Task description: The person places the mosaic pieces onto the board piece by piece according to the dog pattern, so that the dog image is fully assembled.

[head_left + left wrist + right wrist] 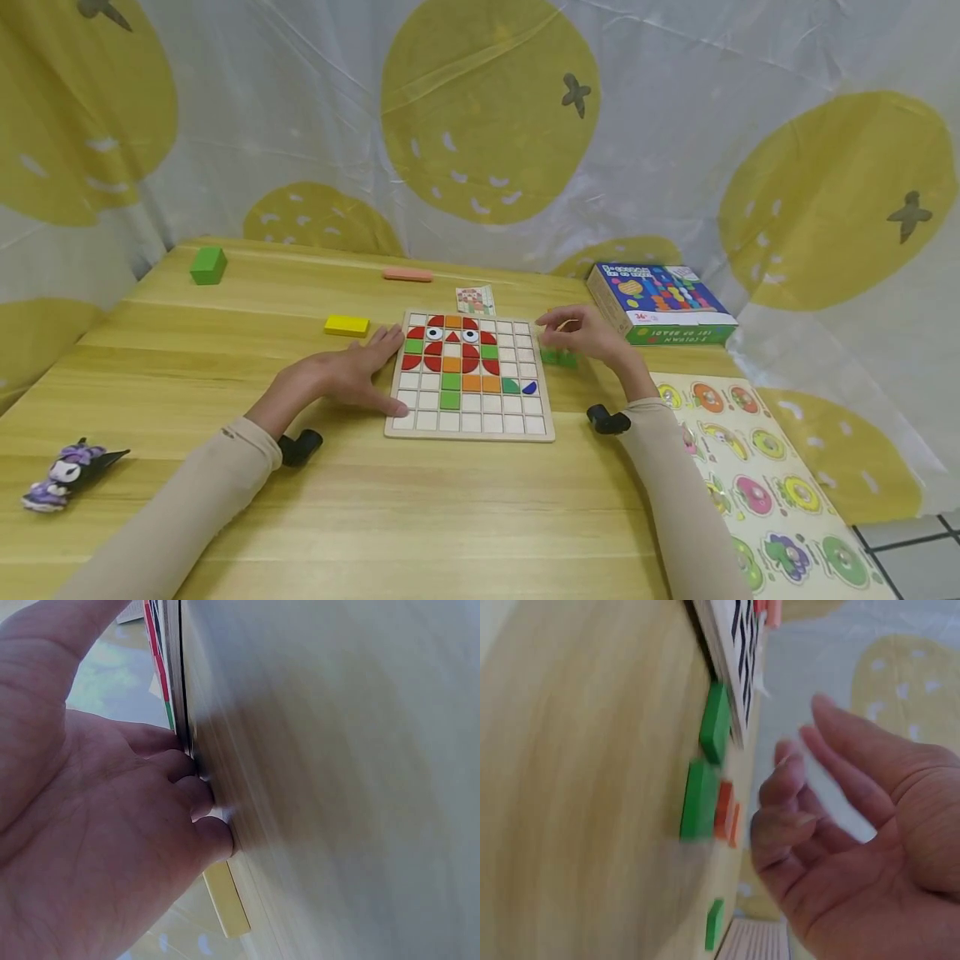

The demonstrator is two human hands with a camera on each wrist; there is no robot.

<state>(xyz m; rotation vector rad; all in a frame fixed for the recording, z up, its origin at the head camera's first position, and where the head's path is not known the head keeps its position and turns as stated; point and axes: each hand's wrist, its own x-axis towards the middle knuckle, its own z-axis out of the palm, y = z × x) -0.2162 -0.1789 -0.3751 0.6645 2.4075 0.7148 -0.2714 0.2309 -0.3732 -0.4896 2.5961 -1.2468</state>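
A square gridded board (491, 422) lies mid-table, its upper cells filled with red, orange and green pieces and two eye pieces. A teal piece (510, 386) and a blue-and-white piece (529, 388) occupy cells at the right. My left hand (347, 371) rests along the board's left edge, fingers extended, the thumb touching its lower-left corner. Beyond the right edge, my right hand (588, 335) hovers with bent fingers; the right wrist view shows nothing between thumb and fingers. Beneath it lie green blocks (698, 801) and orange-red blocks (724, 810), partly hidden in the head view.
Behind the board are a small picture card (483, 302) and a pink stick (407, 275). A yellow block (347, 325), green block (208, 265) and figurine (67, 477) lie leftward. Rightward are a toy box (660, 304) and a fruit puzzle board (757, 462).
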